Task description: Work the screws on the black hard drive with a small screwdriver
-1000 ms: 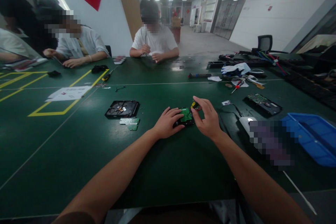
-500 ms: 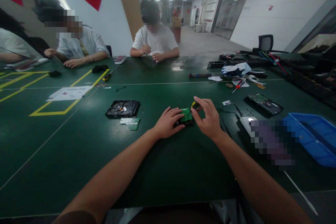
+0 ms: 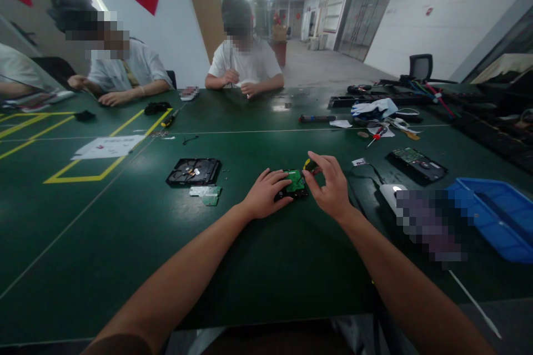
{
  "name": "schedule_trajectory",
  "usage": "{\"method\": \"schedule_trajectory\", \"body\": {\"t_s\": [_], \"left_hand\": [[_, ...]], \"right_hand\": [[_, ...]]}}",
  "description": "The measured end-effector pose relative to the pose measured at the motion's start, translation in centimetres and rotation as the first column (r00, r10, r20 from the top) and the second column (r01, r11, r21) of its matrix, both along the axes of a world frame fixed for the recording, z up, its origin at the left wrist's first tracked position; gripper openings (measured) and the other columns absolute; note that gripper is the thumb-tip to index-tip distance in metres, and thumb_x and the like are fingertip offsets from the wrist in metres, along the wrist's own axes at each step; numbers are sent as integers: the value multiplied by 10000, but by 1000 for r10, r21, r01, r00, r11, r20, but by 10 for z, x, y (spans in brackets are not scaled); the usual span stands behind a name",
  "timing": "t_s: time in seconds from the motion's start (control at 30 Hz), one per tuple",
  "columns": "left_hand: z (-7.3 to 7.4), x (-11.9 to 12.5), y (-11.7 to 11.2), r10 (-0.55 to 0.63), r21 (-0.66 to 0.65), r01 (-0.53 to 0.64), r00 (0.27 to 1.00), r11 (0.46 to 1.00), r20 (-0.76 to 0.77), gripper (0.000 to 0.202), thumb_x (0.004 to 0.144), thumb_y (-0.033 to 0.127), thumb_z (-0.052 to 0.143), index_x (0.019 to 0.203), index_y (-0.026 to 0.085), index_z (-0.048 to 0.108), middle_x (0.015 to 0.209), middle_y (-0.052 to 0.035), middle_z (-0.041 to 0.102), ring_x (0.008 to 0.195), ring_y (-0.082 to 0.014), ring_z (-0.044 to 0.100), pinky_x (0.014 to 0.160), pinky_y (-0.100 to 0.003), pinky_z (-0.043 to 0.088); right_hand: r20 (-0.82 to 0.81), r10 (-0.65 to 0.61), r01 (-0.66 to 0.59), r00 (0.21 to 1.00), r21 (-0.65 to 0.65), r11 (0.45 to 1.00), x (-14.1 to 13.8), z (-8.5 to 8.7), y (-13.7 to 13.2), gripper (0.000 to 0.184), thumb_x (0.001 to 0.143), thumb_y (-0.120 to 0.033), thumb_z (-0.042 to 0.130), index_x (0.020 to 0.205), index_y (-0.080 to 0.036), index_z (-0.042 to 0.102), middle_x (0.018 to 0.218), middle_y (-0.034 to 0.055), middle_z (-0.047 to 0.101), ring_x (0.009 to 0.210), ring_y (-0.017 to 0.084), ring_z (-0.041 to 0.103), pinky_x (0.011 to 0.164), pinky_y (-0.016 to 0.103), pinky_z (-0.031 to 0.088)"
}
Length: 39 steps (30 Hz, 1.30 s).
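A black hard drive (image 3: 296,184) with a green circuit board on top lies on the green table (image 3: 266,255) in front of me. My left hand (image 3: 265,194) rests on its left side, fingers laid flat over it. My right hand (image 3: 330,183) is pinched around a small screwdriver with a yellow and black handle (image 3: 308,165), held upright over the drive's right edge. The screwdriver's tip is hidden behind my fingers.
An opened black drive (image 3: 194,171) and a loose green board (image 3: 206,194) lie to the left. Another drive (image 3: 417,161) and a blue bin (image 3: 495,216) sit at the right. Tools and papers clutter the far right. People sit across the table.
Both hands stay on the drive with barely any movement. The view has shifted slightly.
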<state>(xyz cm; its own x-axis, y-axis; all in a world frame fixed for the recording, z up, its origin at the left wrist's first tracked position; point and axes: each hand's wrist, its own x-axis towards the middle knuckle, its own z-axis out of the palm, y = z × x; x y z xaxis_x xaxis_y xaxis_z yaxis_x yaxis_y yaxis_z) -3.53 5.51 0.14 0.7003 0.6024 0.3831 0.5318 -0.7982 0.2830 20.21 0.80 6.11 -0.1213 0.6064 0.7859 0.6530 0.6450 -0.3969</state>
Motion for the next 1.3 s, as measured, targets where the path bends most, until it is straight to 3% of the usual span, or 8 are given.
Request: {"method": "schedule_trajectory", "body": {"t_s": [0.27,0.47,0.9,1.17,1.3], "left_hand": [[-1,0,0,0,5,0,1000,1000,2,544,993,509,669,1471,269,571,1574,-107,554,1511,-334,463,1294,-653,244],[0,1,0,2,-2,-2,1000,1000,8,532,992,512,665,1462,275,585,1566,-107,562,1506,-338,471,1291,-658,246],[-3,1,2,3,11,-3,1000,1000,-2,557,992,535,665,1474,272,572,1581,-100,550,1513,-338,461,1298,-655,240],[-1,1,0,6,12,-6,1000,1000,-3,533,1005,532,646,1461,262,584,1578,-105,553,1509,-339,466,1297,-653,246],[-1,1,0,3,7,-3,1000,1000,-2,535,997,526,660,1460,269,584,1574,-103,556,1510,-341,467,1296,-656,247]], "right_hand": [[-3,-13,13,1000,-17,1000,-2,4,2,536,1008,-271,633,1522,-381,527,1194,68,616,912,212,661,845,441,626],[40,18,-16,999,-43,999,-8,12,7,508,1043,-253,552,1538,-362,510,1321,75,667,1059,241,685,974,475,598],[18,-55,55,998,-3,998,-8,10,11,422,1004,-355,679,1418,-362,596,1132,75,610,972,255,647,848,455,618],[38,59,-58,998,-29,998,-8,10,8,482,1056,-216,531,1520,-347,505,1360,78,678,1195,262,675,1047,512,572],[30,55,-54,998,-35,998,-7,8,10,471,1051,-216,543,1508,-321,506,1354,88,678,1137,254,694,1004,496,591]]}}
